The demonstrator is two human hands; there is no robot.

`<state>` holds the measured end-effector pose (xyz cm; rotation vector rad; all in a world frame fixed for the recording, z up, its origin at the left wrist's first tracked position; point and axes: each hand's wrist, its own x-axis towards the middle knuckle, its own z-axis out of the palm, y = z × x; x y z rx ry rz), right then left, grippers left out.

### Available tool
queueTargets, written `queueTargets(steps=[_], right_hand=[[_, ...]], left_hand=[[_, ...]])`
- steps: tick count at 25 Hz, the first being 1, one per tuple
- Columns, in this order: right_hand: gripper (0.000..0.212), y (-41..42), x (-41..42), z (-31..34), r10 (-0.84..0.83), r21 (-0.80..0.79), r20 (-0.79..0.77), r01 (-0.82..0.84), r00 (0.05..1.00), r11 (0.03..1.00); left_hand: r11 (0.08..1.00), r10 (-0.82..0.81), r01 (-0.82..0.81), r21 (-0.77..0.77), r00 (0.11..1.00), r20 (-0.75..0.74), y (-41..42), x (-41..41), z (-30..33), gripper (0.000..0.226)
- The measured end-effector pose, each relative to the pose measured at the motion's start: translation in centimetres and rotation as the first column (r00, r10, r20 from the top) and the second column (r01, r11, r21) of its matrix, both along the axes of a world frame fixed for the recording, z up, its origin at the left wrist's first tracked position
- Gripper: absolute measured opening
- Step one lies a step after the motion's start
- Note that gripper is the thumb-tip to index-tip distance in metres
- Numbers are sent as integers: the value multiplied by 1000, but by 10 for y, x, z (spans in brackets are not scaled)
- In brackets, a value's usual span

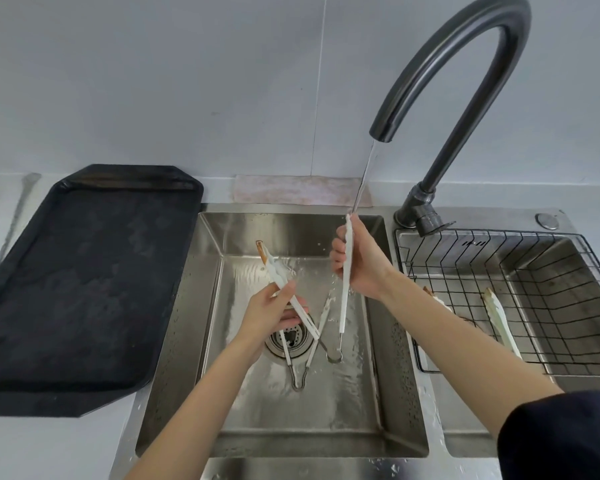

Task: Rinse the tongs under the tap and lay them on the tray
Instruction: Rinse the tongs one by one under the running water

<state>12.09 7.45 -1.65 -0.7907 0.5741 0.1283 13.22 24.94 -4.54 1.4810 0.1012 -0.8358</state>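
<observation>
Rinsing is in hand: at frame centre, the right hand (359,261) grips one pair of tongs (345,271) under the tap (465,81) stream, while the left hand (271,313) holds another. Next likely calls for carrying them left to the tray (84,271).

Two bare forearms extend from the lower frame edge. Left hand (271,315) and right hand (359,259): ungloved, no jewellery visible. Right upper arm carries a dark navy sleeve (561,438).
</observation>
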Motion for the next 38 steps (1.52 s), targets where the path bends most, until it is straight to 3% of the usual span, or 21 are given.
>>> queueTargets(steps=[10, 15, 19, 22, 26, 30, 34, 38], right_hand=[[20, -11, -1, 11, -52, 35, 151, 47, 987, 998], [26, -9, -4, 10, -105, -180, -50, 94, 993, 979], [29, 0, -32, 9, -120, -347, -186, 49, 975, 936], [27, -7, -47, 20, -167, -367, -207, 81, 964, 927], [7, -18, -53, 36, -218, -263, -90, 188, 972, 946], [12, -19, -55, 50, -174, -316, 9, 168, 985, 934], [10, -15, -56, 57, -100, -522, 15, 94, 995, 848], [20, -18, -54, 52, -107, -770, -40, 37, 993, 637]], left_hand=[[1000, -31, 31, -5, 998, -58, -2, -2, -1, 19], [998, -55, 55, 16, 998, -37, -18, -4, 1, 18], [996, -81, 78, -33, 991, -108, -41, -3, 3, 26], [985, -167, 155, -75, 967, -193, -55, -6, 5, 26], [968, -243, 211, -136, 927, -286, -75, -13, 12, 23], [973, -213, 162, -167, 909, -358, -87, -12, 17, 17], [971, -180, 90, -223, 887, -425, -89, -9, 19, 13], [961, -149, 12, -276, 863, -482, -88, -2, 12, 10]])
